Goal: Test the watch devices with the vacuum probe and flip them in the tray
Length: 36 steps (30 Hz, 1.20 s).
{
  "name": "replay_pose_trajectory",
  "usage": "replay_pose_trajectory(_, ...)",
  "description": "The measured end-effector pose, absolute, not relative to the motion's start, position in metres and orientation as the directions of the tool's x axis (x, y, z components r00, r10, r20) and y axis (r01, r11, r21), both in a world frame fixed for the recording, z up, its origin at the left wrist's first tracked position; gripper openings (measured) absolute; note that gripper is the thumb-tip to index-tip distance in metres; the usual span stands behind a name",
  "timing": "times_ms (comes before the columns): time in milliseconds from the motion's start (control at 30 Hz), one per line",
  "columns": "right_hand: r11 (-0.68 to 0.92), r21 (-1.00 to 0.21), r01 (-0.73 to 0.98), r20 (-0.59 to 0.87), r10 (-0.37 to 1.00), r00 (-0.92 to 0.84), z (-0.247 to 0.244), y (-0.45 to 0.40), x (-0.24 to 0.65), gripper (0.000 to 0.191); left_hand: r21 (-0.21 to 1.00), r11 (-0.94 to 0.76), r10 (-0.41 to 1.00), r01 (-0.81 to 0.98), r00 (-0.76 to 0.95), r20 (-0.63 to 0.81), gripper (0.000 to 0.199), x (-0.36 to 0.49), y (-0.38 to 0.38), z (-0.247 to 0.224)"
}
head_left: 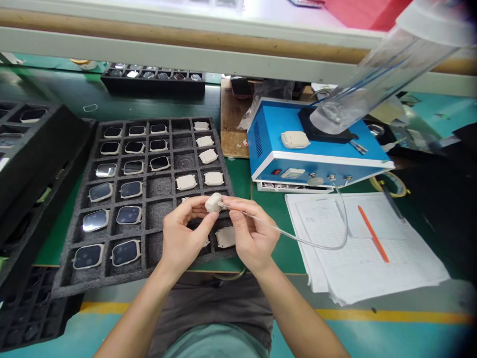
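My left hand (185, 228) is closed on a small beige watch case (213, 202), tilted up on edge above the foam tray. Pinched in my right hand (255, 231) is the end of a thin clear tube (316, 244), its tip at the side of the watch case. Whether the tip goes into the case cannot be made out. The tube curves back to a fitting on the front of a blue box (298, 166). Under my hands lies a grey foam tray (158, 185), with dark-screened watches (130, 189) at left and beige cases (185, 182) at right.
Another beige case (295, 139) and a clear cylinder (357, 89) stand on the blue box. Papers (320, 263) with an orange pen (373, 233) lie at right, near a tape roll (398, 185). Stacked foam trays (40, 149) rise at left. A shelf edge (186, 49) crosses above.
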State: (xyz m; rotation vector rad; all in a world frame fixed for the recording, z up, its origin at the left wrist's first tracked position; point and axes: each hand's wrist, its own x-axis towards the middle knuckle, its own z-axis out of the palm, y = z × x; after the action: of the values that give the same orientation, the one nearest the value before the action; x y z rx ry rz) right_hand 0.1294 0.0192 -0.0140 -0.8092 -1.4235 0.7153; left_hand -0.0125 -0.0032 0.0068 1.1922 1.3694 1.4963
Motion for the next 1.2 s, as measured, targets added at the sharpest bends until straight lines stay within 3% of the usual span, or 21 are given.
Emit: replay_pose_trajectory(1200, 0.576, -0.81, 0.11, 0.581, 0.814, 0.011, -0.0083, 0.0253, 0.127, 0.018, 0.99, -0.086, 0.955, 0.11, -0.275, 0.114, 0.024, -0.0156, -0.0024, 0.0042)
